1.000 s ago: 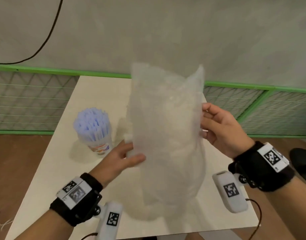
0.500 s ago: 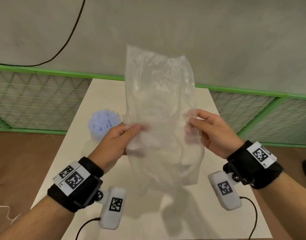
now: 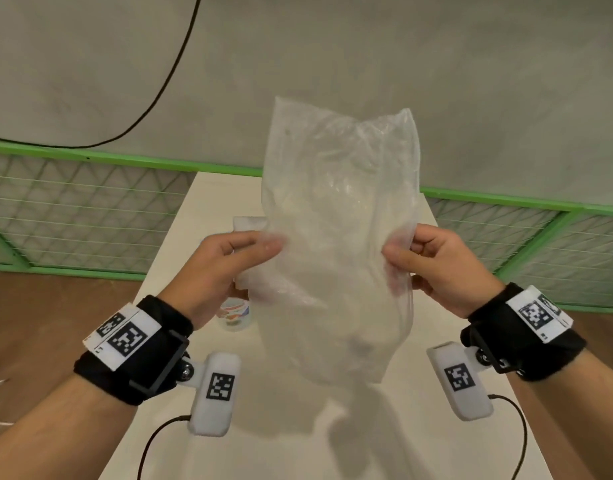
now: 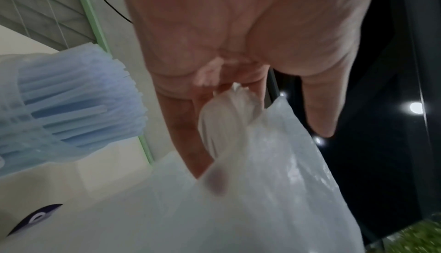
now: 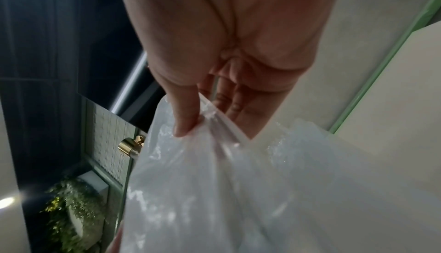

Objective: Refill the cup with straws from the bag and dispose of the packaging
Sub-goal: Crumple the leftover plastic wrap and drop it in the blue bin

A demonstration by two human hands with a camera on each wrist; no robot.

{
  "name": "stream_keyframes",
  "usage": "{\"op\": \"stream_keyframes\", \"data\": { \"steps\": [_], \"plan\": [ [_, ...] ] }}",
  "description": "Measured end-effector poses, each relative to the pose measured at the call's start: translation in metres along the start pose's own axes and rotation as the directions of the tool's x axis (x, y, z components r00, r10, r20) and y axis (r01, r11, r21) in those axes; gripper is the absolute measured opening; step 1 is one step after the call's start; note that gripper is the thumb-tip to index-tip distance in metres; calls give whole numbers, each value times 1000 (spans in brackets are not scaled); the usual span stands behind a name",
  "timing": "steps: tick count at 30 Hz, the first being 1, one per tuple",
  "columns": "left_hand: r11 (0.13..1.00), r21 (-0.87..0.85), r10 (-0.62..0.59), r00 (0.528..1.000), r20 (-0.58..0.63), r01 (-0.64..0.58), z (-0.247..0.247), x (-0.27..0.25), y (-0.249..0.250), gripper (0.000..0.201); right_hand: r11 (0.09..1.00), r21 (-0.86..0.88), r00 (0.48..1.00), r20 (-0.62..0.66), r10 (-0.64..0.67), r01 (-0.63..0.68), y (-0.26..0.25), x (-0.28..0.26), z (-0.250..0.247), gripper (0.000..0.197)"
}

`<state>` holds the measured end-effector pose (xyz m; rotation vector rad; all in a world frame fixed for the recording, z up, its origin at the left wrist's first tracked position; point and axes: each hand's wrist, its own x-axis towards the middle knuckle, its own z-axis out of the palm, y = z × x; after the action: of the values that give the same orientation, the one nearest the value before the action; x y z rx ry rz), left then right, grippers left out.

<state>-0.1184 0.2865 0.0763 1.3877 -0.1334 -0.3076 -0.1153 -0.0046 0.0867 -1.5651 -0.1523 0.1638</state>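
I hold an empty, crinkled clear plastic bag (image 3: 339, 244) upright in the air above the table. My left hand (image 3: 260, 245) pinches its left edge between thumb and fingers, and my right hand (image 3: 400, 249) pinches its right edge. The left wrist view shows the bag (image 4: 274, 191) bunched in my fingers (image 4: 186, 140); the right wrist view shows my thumb (image 5: 185, 119) pressed on the bag (image 5: 226, 191). The cup (image 3: 234, 315) stands on the table under my left hand, mostly hidden in the head view. Pale blue straws (image 4: 78, 96) fill the cup in the left wrist view.
A cream table (image 3: 298, 427) runs away from me. A green-framed wire mesh fence (image 3: 73, 216) stands behind it below a grey wall, with a black cable (image 3: 166, 74) hanging on the wall. Brown floor lies on both sides.
Both hands have lifted the bag higher and now grip its two side edges. My left hand has come over the cup, which is now mostly hidden.
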Motion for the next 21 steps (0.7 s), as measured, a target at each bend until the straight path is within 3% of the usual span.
{"op": "stream_keyframes", "data": {
  "steps": [2,8,12,15,19,21],
  "plan": [
    [1000,-3,11,999,-44,-11,2,1,2,19,1000,-19,1000,-8,-11,11,0,1,1,35],
    [999,-35,27,989,-146,-32,-4,2,5,17,993,115,999,-32,5,-1,-11,4,1,24],
    [993,-94,61,994,-86,-69,-6,1,9,33,994,111,1000,-8,-6,7,-18,4,8,18],
    [988,-127,87,995,-44,-92,-6,1,10,38,979,202,1000,7,-19,17,-20,6,7,25],
    [988,-125,74,992,-102,-86,-1,3,10,40,960,277,997,-70,-28,46,-20,9,12,26],
    [990,-122,62,991,-116,-76,-1,4,9,33,956,292,999,-38,-26,36,-22,8,9,15]
  ]
}}
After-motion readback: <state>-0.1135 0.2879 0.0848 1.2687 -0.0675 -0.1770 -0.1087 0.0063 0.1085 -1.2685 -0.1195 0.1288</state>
